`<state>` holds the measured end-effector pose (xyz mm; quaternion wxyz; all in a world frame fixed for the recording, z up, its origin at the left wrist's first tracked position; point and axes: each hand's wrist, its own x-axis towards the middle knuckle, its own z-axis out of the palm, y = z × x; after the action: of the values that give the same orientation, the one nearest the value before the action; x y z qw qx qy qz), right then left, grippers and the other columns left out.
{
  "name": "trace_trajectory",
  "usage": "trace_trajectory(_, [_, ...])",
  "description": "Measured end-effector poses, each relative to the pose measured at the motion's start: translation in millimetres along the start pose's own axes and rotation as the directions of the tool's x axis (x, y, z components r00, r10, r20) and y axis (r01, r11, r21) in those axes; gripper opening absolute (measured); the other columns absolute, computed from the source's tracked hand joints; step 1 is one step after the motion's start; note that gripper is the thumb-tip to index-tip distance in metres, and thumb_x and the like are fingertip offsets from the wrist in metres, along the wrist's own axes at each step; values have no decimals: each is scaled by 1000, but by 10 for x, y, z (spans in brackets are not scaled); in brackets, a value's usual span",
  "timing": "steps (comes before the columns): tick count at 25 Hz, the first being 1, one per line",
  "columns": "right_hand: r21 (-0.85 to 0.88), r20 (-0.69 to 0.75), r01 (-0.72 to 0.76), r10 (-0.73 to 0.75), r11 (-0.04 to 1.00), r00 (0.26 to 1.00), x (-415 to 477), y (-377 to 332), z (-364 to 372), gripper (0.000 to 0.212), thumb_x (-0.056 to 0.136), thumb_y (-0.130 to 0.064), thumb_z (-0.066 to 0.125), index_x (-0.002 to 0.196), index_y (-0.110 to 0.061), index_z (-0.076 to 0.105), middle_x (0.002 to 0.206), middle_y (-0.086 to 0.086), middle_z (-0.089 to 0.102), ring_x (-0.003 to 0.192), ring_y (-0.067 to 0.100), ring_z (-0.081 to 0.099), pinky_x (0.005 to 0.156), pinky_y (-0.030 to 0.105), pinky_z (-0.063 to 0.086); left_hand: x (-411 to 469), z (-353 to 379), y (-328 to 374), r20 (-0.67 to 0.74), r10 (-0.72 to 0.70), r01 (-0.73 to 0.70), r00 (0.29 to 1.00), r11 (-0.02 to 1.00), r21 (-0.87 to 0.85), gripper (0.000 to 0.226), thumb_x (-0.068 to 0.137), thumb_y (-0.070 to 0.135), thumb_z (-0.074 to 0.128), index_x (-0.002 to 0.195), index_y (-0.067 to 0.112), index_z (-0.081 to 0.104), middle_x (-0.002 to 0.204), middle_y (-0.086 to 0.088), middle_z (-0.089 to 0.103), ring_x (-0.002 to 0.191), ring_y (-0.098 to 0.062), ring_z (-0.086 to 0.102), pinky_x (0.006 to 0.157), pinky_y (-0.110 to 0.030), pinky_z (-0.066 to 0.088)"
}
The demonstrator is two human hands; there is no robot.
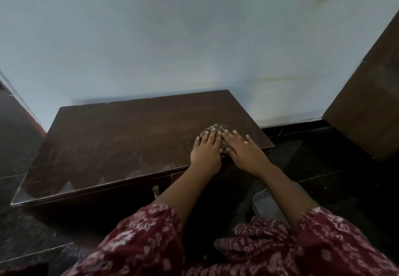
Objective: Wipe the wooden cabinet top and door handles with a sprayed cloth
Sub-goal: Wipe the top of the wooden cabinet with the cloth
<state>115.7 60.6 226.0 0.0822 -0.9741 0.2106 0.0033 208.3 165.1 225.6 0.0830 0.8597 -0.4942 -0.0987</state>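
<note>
The fingers of the left hand [206, 146] and the right hand [243, 147] lay flat and spread, pressing down on the crumpled grey-brown cloth [216, 134] rather than closing around it; the cloth showed between and beyond the fingertips. It sat on the dark brown wooden cabinet top [121, 137], toward the top's right end and near its front edge.

With open palms only pinning the cloth, it could have slid out or bunched under a hard push, and a stroke toward the top's right edge might have carried it off onto the dark floor [323, 157]. Dusty streaks left of the cloth suggested much of the top remained unwiped.

Below the top's front edge hung a small metal door handle [155, 190], not yet reached. Right of the cabinet, low beside the right forearm, stood a pale grey plastic container [266, 204], apt to be knocked. Nothing lay on the top to block the wiping.
</note>
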Motion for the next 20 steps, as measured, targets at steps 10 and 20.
trace_trajectory(10, [171, -163, -227, 254, 959, 953, -88, 414, 51, 49, 96, -18, 36, 144, -15, 28, 155, 2, 28, 145, 16, 18, 118, 35, 15, 387, 15, 537, 57, 90, -94, 994, 993, 70, 57, 101, 23, 26, 150, 12, -1, 160, -13, -3, 148, -30, 3, 122, -38, 2])
trace_trajectory(20, [114, -100, -16, 27, 993, 995, 67, -1043, 200, 51, 96, -25, 31, 146, -17, 23, 157, -2, 23, 145, 14, 17, 118, 34, 14, -528, -162, -616, -36, -147, 146, 989, 989, -10, 57, 99, 19, 28, 150, 14, 2, 160, -11, 0, 148, -26, 5, 120, -38, 4])
